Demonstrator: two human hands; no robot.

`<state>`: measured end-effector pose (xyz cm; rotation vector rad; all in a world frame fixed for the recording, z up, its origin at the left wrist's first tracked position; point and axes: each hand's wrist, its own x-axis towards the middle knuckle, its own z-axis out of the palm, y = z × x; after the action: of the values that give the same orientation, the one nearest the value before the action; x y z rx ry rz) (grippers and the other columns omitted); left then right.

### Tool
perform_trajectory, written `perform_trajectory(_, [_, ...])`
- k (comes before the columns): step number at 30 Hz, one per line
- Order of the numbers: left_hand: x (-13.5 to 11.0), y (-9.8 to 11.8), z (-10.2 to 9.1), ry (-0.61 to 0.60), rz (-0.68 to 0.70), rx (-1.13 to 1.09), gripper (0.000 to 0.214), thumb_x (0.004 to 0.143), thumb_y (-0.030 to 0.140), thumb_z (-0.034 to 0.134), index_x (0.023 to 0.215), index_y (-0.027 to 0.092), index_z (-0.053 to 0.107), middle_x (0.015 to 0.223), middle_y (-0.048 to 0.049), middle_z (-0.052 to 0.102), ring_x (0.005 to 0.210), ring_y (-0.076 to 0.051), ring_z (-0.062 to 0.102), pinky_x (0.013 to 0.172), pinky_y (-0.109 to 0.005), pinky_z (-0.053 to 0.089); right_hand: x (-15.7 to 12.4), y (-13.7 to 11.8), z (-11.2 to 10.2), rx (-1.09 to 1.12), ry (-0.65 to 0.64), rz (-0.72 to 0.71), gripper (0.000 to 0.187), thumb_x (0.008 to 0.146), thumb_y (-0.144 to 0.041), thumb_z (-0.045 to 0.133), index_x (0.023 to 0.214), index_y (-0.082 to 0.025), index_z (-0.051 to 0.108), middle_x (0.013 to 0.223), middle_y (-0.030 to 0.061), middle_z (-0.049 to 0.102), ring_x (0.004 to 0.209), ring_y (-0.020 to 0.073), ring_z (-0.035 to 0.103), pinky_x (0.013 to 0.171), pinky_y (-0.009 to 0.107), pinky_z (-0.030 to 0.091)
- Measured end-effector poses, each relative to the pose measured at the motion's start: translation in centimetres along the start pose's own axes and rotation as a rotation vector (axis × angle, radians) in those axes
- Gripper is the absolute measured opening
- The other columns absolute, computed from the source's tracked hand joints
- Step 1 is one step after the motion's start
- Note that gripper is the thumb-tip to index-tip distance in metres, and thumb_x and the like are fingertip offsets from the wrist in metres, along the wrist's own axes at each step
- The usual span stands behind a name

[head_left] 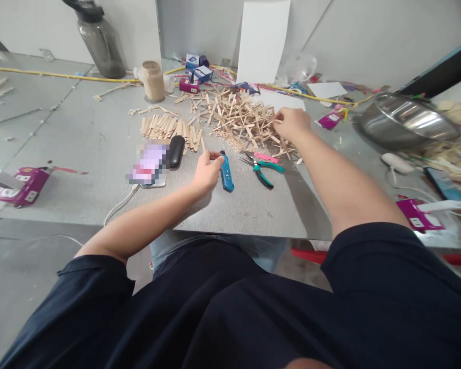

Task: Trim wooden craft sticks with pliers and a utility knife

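My left hand (206,171) rests on the grey table (80,148), fingers curled around a short wooden stick, right beside a blue utility knife (226,177). My right hand (292,124) reaches into a loose heap of wooden stick pieces (242,120) and pinches one at the heap's right edge. Green-handled pliers (267,171) and a pink strip (266,157) lie between my two hands. A neat stack of flat wooden sticks (169,130) sits left of the heap.
A phone (149,164) on a cable and a black case (175,151) lie left of my left hand. A steel bowl (403,120) stands at right, a jar (153,81) and a large bottle (102,43) at the back. Purple packets (23,185) lie at far left.
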<state>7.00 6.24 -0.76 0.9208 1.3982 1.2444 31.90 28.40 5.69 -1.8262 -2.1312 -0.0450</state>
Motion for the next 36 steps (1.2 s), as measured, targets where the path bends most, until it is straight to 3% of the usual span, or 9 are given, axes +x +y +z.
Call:
perform_trajectory(4, [0.0, -0.3, -0.1, -0.017, 0.039, 0.038, 0.007, 0.111, 0.029, 0.062, 0.108, 0.024, 0.057, 0.121, -0.0060, 0.068, 0.093, -0.013, 0.067, 0.078, -0.026, 0.052, -0.2, 0.8, -0.6, 0.015, -0.042, 0.005, 0.017, 0.106, -0.017, 0.071, 0.115, -0.015, 0.085, 0.116, 0.0206, 0.087, 0.097, 0.0231, 0.068, 0.087, 0.042, 0.041])
perform_trajectory(10, [-0.6, -0.7, 0.3, -0.040, 0.153, 0.190, 0.001, 0.110, 0.026, 0.059, 0.109, 0.026, 0.058, 0.125, -0.0062, 0.072, 0.097, -0.015, 0.067, 0.089, -0.030, 0.056, -1.8, -0.5, -2.2, 0.004, 0.069, -0.002, 0.036, 0.113, -0.014, 0.051, 0.131, -0.006, 0.081, 0.132, 0.0294, 0.084, 0.115, 0.0279, 0.075, 0.098, 0.046, 0.047])
perform_trajectory(14, [-2.2, -0.6, 0.6, -0.149, 0.296, 0.391, 0.005, 0.110, 0.024, 0.058, 0.112, 0.025, 0.062, 0.126, -0.0077, 0.074, 0.098, -0.017, 0.067, 0.099, -0.035, 0.057, -3.2, -5.2, -0.3, 0.066, 0.042, -0.138, 0.034, 0.111, -0.020, 0.059, 0.134, -0.013, 0.082, 0.130, 0.0214, 0.087, 0.118, 0.0292, 0.076, 0.101, 0.044, 0.050])
perform_trajectory(19, [-3.4, -0.3, 0.4, -0.307, 0.472, 0.734, 0.018, 0.108, 0.025, 0.063, 0.120, 0.021, 0.075, 0.142, -0.0153, 0.071, 0.122, -0.028, 0.070, 0.121, -0.049, 0.054, -4.2, -12.9, 3.7, 0.139, -0.215, -0.503, 0.025, 0.104, -0.032, 0.069, 0.119, -0.021, 0.086, 0.112, 0.0121, 0.088, 0.108, 0.0334, 0.079, 0.097, 0.048, 0.058])
perform_trajectory(22, [-3.7, -0.1, 0.2, -0.318, 0.505, 0.892, 0.028, 0.106, 0.030, 0.067, 0.129, 0.018, 0.078, 0.150, -0.0205, 0.069, 0.139, -0.040, 0.063, 0.129, -0.060, 0.047, -4.2, -16.4, 5.8, 0.163, -0.269, -0.564, 0.023, 0.100, -0.037, 0.075, 0.115, -0.023, 0.086, 0.108, 0.0108, 0.088, 0.109, 0.0343, 0.080, 0.099, 0.048, 0.060])
perform_trajectory(25, [-3.7, 0.2, 0.1, -0.315, 0.509, 1.048, 0.035, 0.107, 0.038, 0.069, 0.134, 0.018, 0.077, 0.154, -0.0217, 0.066, 0.141, -0.042, 0.063, 0.127, -0.060, 0.049, -3.6, -18.4, 7.3, 0.179, -0.330, -0.589, 0.021, 0.097, -0.036, 0.079, 0.112, -0.024, 0.087, 0.108, 0.0114, 0.088, 0.108, 0.0345, 0.081, 0.097, 0.047, 0.061])
perform_trajectory(28, [-3.5, 0.5, 0.0, -0.241, 0.432, 1.137, 0.050, 0.104, 0.048, 0.076, 0.140, 0.014, 0.070, 0.152, -0.0241, 0.066, 0.139, -0.043, 0.065, 0.121, -0.058, 0.054, -2.7, -18.9, 8.1, 0.199, -0.376, -0.591, 0.016, 0.095, -0.030, 0.080, 0.109, -0.025, 0.087, 0.105, 0.0091, 0.087, 0.103, 0.0311, 0.081, 0.093, 0.044, 0.061])
perform_trajectory(32, [-3.2, 0.8, -0.2, -0.142, 0.337, 1.132, 0.074, 0.094, 0.057, 0.086, 0.144, 0.008, 0.061, 0.147, -0.0291, 0.068, 0.140, -0.051, 0.066, 0.121, -0.064, 0.051, -2.0, -17.8, 7.9, 0.238, -0.348, -0.567, 0.020, 0.099, -0.025, 0.074, 0.115, -0.023, 0.086, 0.108, 0.0106, 0.086, 0.101, 0.0305, 0.078, 0.093, 0.046, 0.059])
perform_trajectory(36, [-3.1, 1.3, -0.3, -0.144, 0.317, 1.120, 0.062, 0.094, 0.043, 0.082, 0.144, 0.015, 0.059, 0.140, -0.0259, 0.076, 0.136, -0.047, 0.070, 0.119, -0.061, 0.050, -3.5, -14.7, 6.5, 0.265, -0.327, -0.565, 0.017, 0.099, -0.018, 0.071, 0.108, -0.023, 0.084, 0.102, 0.0093, 0.084, 0.096, 0.0285, 0.076, 0.092, 0.046, 0.057])
